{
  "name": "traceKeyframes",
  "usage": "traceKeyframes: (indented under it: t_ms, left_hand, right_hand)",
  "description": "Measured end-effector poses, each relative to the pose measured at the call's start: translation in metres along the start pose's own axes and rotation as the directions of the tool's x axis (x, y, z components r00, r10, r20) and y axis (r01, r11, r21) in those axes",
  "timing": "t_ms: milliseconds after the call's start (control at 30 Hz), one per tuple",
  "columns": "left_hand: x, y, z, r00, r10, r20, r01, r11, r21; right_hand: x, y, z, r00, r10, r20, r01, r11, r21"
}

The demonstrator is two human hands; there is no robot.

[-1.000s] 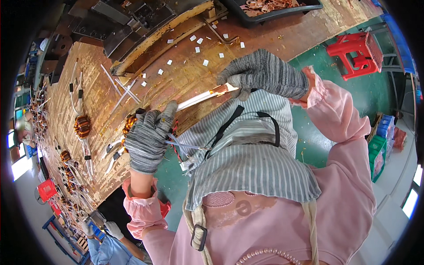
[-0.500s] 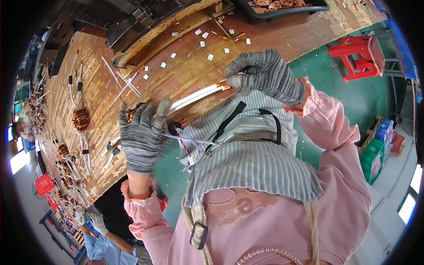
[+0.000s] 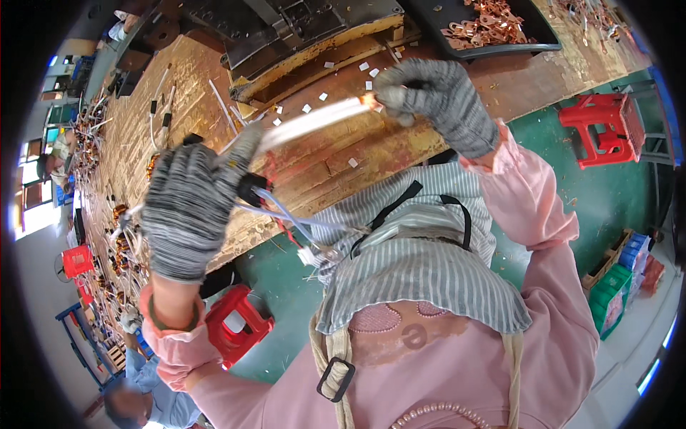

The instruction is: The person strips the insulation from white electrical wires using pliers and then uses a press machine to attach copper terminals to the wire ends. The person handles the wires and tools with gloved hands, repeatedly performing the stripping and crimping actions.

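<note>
My left hand (image 3: 189, 207), in a grey knit glove, is closed around the near end of a bundle of white-sleeved wires (image 3: 311, 125). A black piece (image 3: 251, 187) and pale blue wires (image 3: 286, 209) stick out beside its thumb; whatever else lies in the palm is hidden. At the far end of the bundle, my gloved right hand (image 3: 439, 104) pinches near the bare copper tips (image 3: 369, 101), which are smeared by motion. The bundle is stretched between both hands above the wooden workbench (image 3: 314, 175).
A dark metal machine (image 3: 307, 36) stands at the back, with small white scraps (image 3: 324, 96) before it. A black tray (image 3: 500, 46) holds copper terminals. Wound coils (image 3: 118, 214) lie at left. Red stools (image 3: 239, 325) (image 3: 604, 129) stand nearby; a co-worker (image 3: 153, 390) sits lower left.
Both hands have risen with the wires, the left moving leftward and the right a little rightward. The view has shifted, showing more of the tray and a red stool at lower left.
</note>
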State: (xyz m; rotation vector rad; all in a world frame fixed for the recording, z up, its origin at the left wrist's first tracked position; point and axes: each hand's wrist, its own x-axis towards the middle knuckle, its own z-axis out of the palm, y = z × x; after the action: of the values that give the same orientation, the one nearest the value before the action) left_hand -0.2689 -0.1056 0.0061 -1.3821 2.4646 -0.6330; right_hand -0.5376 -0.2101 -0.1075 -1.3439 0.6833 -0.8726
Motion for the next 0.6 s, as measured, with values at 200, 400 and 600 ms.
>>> traceKeyframes:
  t_ms: [200,400,600]
  left_hand:
    - [0.01,-0.054,0.025,0.998,0.013,-0.054,-0.004,0.987,0.158]
    - [0.016,-0.074,0.047,0.995,0.007,-0.101,0.011,0.984,0.175]
    - [0.016,-0.082,0.063,0.991,0.057,-0.118,-0.03,0.975,0.221]
  right_hand:
    - [0.049,-0.014,0.008,0.996,-0.044,0.073,0.046,0.998,-0.03]
    - [0.07,-0.018,0.001,0.987,-0.083,0.14,0.073,0.995,0.073]
    - [0.083,-0.018,0.0,0.989,-0.019,0.144,0.005,0.995,0.095]
